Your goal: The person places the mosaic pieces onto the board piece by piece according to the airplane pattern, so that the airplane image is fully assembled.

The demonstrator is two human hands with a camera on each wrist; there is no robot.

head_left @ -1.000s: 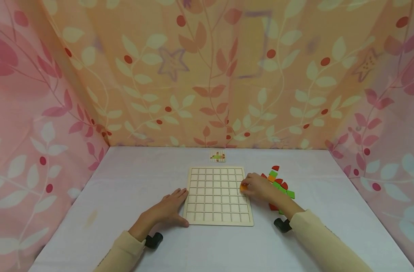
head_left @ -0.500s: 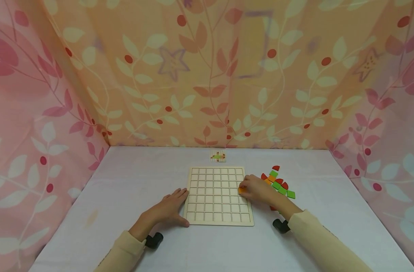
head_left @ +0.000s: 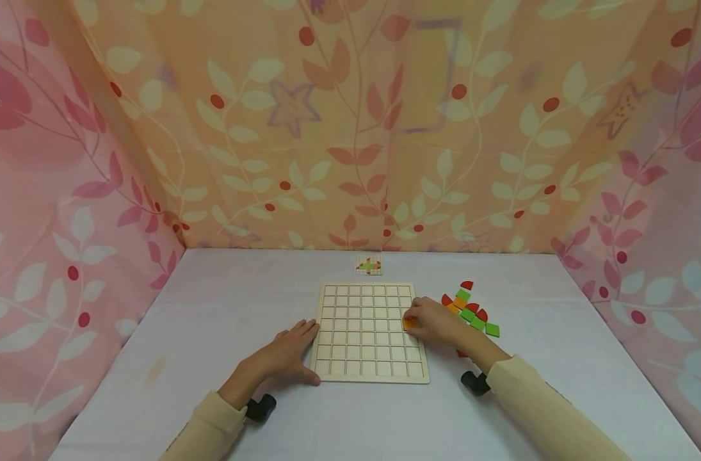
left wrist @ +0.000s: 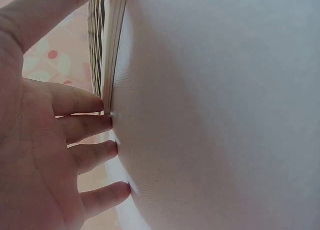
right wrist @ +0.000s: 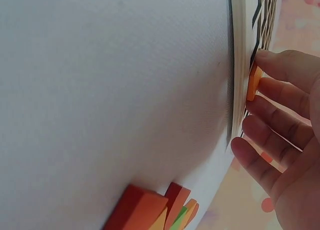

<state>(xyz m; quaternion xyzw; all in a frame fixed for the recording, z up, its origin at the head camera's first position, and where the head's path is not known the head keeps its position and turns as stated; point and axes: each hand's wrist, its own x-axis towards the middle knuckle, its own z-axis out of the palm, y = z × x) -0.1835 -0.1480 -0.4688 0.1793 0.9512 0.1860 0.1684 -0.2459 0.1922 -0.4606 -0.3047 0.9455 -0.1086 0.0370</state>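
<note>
A pale wooden board (head_left: 362,333) with a grid of square recesses lies flat on the white table. At its right edge my right hand (head_left: 433,318) pinches an orange tile (head_left: 409,324) between thumb and fingers. In the right wrist view the orange tile (right wrist: 253,82) sits low over the board's grid, its near edge showing between the fingertips. My left hand (head_left: 287,352) rests at the board's left side, fingers straight and spread. Seen from the left wrist, the fingertips (left wrist: 104,103) of that hand meet the board's side (left wrist: 115,44) and the tabletop.
Right of the board lie several loose tiles, among them a green square (head_left: 492,330), a red quarter-round (head_left: 467,285) and an orange one (head_left: 460,303). Behind the board is a small pattern card (head_left: 369,265). A floral curtain (head_left: 350,128) encloses the table.
My right hand has shifted slightly left and toward me with the orange tile over the board's right column, then stayed nearly still. The left hand has not moved.
</note>
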